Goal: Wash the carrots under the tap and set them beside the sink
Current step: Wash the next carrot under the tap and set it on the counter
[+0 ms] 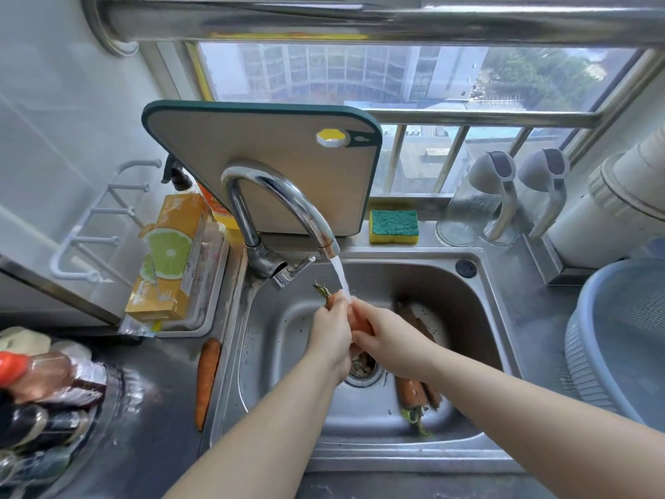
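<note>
Water runs from the chrome tap (288, 207) onto a carrot (360, 320) that both my hands hold over the steel sink (277, 329). My left hand (329, 331) wraps the carrot's top end, where green stubs stick out. My right hand (387, 336) grips its other end. One clean carrot (207, 379) lies on the counter just left of the sink. Unwashed carrots (417, 392) with green tops lie on the sink floor at the right, partly hidden by my right arm.
A cutting board (266, 153) leans behind the tap. A sponge (394, 226) and two glass dispensers (478, 203) sit on the ledge. An orange box (169, 261) in a tray is at left, bottles (46, 387) at front left, a blue colander basin (622, 343) at right.
</note>
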Demonstrator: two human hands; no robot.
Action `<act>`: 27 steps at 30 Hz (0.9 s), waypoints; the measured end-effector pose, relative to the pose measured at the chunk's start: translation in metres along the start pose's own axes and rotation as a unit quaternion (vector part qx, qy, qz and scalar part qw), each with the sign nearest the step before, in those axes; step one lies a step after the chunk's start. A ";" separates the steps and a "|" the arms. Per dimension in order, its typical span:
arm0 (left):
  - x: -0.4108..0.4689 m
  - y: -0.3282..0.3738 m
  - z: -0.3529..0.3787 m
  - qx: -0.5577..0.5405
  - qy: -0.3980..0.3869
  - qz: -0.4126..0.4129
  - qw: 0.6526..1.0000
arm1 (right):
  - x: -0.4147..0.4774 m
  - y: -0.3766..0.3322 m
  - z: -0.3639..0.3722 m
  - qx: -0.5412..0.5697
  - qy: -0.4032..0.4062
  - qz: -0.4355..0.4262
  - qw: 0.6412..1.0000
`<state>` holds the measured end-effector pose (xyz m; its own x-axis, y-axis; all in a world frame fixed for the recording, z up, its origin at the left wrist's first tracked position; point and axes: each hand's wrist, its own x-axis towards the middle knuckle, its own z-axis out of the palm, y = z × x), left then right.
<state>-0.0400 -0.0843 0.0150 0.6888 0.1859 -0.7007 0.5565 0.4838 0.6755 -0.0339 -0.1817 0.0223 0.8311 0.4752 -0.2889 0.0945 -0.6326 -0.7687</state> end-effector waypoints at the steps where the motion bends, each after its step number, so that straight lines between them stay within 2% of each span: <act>1: 0.001 0.001 0.000 -0.019 0.007 -0.011 1.000 | -0.001 0.000 0.002 -0.011 0.019 -0.003 1.000; 5: 0.003 0.009 -0.003 -0.059 -0.060 -0.077 0.993 | 0.000 0.003 0.003 0.001 0.070 0.049 0.996; 10: 0.001 0.010 -0.007 -0.053 -0.099 -0.083 0.990 | 0.007 0.000 0.010 0.016 0.096 0.048 0.994; 12: 0.004 0.010 -0.010 -0.043 -0.098 -0.083 0.991 | 0.009 -0.001 0.007 0.063 0.060 0.041 0.995; 14: 0.006 0.011 -0.013 -0.037 -0.086 -0.084 0.992 | 0.009 0.000 0.000 0.128 -0.014 0.038 0.991; 16: 0.007 0.012 -0.014 -0.028 -0.077 -0.080 0.993 | 0.008 -0.001 -0.007 0.133 -0.068 0.041 0.988; 18: 0.007 0.012 -0.011 -0.013 -0.079 -0.077 0.994 | 0.010 -0.002 -0.008 0.089 -0.054 0.037 0.994; 21: 0.005 0.010 -0.005 0.017 -0.101 -0.076 0.992 | 0.013 0.000 -0.007 0.078 0.034 0.039 0.996; 22: 0.006 0.010 -0.004 0.022 -0.102 -0.077 0.992 | 0.013 0.001 -0.009 0.096 0.031 0.042 0.994; 24: 0.008 0.013 -0.006 0.027 -0.088 -0.082 0.992 | 0.011 0.000 -0.013 0.125 -0.026 0.046 0.991; 26: 0.011 0.013 -0.007 0.032 -0.077 -0.082 0.993 | 0.011 -0.003 -0.013 0.102 -0.056 0.050 0.992; 27: 0.012 0.012 -0.007 0.031 -0.077 -0.080 0.993 | 0.012 -0.004 -0.011 0.074 -0.042 0.051 0.995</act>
<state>-0.0279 -0.0705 0.0132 0.6493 -0.0246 -0.7601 0.6889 0.4425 0.5741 -0.0183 -0.1801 0.0277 0.7832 0.4655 -0.4121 -0.0753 -0.5869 -0.8061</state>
